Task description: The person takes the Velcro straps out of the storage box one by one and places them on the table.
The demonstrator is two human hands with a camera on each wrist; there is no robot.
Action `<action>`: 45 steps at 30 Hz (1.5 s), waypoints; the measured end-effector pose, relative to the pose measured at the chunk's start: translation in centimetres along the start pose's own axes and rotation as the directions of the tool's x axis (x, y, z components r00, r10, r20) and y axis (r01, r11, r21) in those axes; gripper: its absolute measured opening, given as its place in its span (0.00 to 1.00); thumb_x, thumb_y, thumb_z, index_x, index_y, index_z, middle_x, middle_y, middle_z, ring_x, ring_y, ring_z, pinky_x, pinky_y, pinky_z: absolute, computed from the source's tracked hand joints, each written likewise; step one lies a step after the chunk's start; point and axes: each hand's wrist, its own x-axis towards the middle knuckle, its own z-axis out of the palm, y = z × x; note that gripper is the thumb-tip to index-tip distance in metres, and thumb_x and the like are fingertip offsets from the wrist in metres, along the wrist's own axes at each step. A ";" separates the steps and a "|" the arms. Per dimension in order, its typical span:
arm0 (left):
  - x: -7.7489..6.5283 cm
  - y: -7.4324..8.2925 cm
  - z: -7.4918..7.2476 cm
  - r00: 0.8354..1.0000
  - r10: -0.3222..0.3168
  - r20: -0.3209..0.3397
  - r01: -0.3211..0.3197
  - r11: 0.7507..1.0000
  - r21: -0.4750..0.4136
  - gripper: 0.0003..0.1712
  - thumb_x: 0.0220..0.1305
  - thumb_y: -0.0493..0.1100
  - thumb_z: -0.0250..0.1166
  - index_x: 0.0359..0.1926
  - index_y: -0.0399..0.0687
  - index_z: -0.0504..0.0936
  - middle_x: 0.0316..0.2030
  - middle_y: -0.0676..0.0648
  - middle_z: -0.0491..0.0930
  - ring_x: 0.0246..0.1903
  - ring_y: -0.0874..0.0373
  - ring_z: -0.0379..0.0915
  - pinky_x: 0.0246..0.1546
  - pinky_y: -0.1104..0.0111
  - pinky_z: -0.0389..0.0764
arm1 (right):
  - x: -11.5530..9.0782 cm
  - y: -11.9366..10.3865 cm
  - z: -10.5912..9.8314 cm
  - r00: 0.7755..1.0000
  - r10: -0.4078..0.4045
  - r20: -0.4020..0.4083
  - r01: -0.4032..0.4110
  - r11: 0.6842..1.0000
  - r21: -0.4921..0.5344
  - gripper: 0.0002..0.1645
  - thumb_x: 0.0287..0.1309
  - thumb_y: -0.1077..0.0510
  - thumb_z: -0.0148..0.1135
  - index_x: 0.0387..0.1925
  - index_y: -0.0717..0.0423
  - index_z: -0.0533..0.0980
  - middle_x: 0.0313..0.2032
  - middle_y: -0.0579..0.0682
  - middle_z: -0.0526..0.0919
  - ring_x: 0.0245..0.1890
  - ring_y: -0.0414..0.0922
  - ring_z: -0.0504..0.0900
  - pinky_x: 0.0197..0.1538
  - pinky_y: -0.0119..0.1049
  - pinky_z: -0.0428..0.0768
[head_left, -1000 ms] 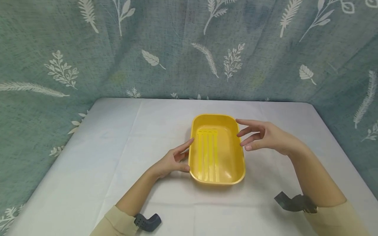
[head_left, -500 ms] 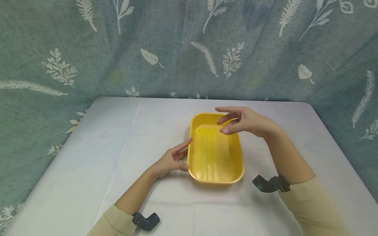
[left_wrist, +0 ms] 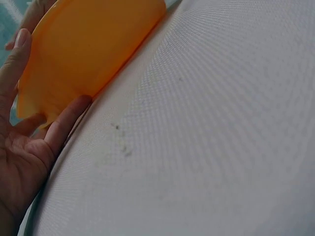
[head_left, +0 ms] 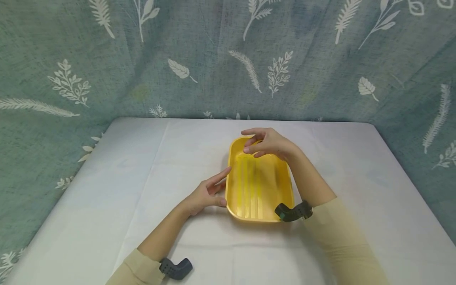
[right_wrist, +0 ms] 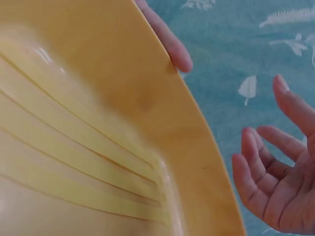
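Both hands are open, the left hand [head_left: 202, 196] touching the tray, the right hand [head_left: 271, 143] poised above it. Beneath them spreads a white cloth-covered table [head_left: 92, 206], faintly creased; beyond and to either side of the hands hangs a blue-green fabric curtain [head_left: 210, 79] printed with white leaves and sprigs. Between the hands, just right of the left one and under the right one, sits a glossy yellow rectangular tray [head_left: 272, 190] with rounded corners and long stripes along its floor.

Left fingers and thumb are spread against the tray's near-hand side, not wrapped round it. Right fingers are loosely bent and hold nothing, apart from the tray in the right wrist view.

The left forearm angles forward and inward; the right crosses inward over the tray's right side, wrist bent. Beige sleeves [head_left: 343, 241] and dark curved wrist devices [head_left: 176, 269] lie behind both hands.
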 end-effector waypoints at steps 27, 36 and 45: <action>0.1 -0.4 0.3 0.999 0.036 0.006 -0.036 0.999 0.017 0.58 0.49 0.46 0.75 0.74 0.45 0.48 0.74 0.45 0.43 0.70 0.41 0.45 0.59 0.70 0.69 | 3.9 5.3 2.8 0.998 -0.034 -0.056 0.006 0.900 -0.437 0.40 0.40 0.52 0.78 0.57 0.58 0.74 0.25 0.48 0.76 0.24 0.41 0.71 0.28 0.29 0.68; 0.1 -0.1 0.4 0.999 0.045 0.006 -0.045 0.999 0.019 0.59 0.47 0.49 0.75 0.74 0.46 0.49 0.74 0.47 0.42 0.71 0.41 0.43 0.60 0.71 0.68 | 4.1 4.9 3.3 0.997 -0.023 -0.080 -0.024 0.842 -0.539 0.40 0.38 0.50 0.79 0.56 0.56 0.74 0.26 0.48 0.76 0.25 0.41 0.71 0.27 0.29 0.68; -0.1 -0.2 0.2 0.999 0.049 0.006 -0.049 0.999 0.002 0.58 0.48 0.46 0.75 0.73 0.43 0.48 0.74 0.44 0.42 0.71 0.41 0.44 0.58 0.71 0.70 | 4.2 5.0 3.9 0.997 -0.018 -0.079 -0.036 0.774 -0.633 0.36 0.40 0.47 0.78 0.53 0.54 0.77 0.26 0.47 0.76 0.25 0.41 0.72 0.27 0.29 0.68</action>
